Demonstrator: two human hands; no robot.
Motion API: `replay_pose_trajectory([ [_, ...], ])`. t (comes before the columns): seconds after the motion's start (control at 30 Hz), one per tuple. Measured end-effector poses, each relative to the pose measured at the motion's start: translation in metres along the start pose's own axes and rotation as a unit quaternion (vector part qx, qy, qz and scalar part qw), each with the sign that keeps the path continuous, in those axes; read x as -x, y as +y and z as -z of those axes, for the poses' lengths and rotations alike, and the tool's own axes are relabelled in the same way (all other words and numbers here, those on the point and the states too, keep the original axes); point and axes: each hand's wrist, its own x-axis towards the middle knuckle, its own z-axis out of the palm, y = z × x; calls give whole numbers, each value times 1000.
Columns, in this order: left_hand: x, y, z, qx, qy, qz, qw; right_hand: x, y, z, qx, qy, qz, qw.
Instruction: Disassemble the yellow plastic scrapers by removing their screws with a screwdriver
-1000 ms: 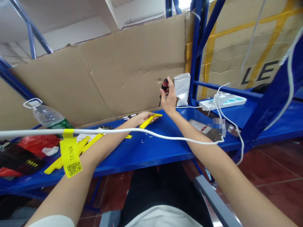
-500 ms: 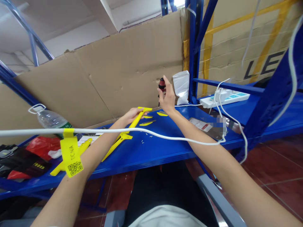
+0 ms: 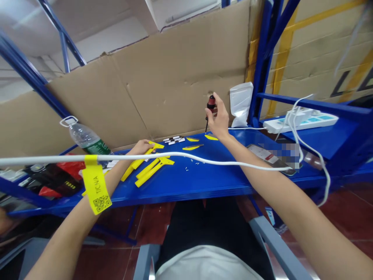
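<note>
Cardboard backs a blue table, with a plastic bottle tilted at far left. Next, my left hand touches a yellow handle just beside other yellow pieces; whether its fingers grip it, I cannot tell. Small pale bits lie scattered mid-table. Farther right, my right hand is clamped on a red-and-black screwdriver, tip down near a yellow strip.
</note>
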Motion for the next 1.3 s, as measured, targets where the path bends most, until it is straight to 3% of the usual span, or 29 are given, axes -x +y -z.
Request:
replay_pose_trajectory([
  [0.2, 33, -46, 11, -143, 21, -43, 989, 3, 3, -4, 6, -13, 12, 1000],
  [0.4, 54, -66, 2, -160, 65, -34, 984, 2, 12, -4, 39, -19, 27, 999],
  [0.57, 67, -51, 2, -141, 84, -61, 985, 3, 3, 0, 8, -2, 16, 1000],
  [0.77, 79, -39, 47, -290, 132, -115, 941, 4, -9, 1, -37, -2, -33, 999],
  [0.93, 92, -49, 70, -379, 93, -90, 916, 1, -7, -1, -65, 0, -43, 997],
  [1.03, 93, -50, 71, -427, 118, -102, 891, 2, -7, -2, -76, -8, -61, 995],
  [1.13, 91, -41, 68, -420, 153, -150, 882, 2, -6, -4, -83, 16, -113, 990],
  [1.3, 94, 4, 41, -315, 248, -263, 877, -2, 8, -4, -37, 108, -189, 975],
])
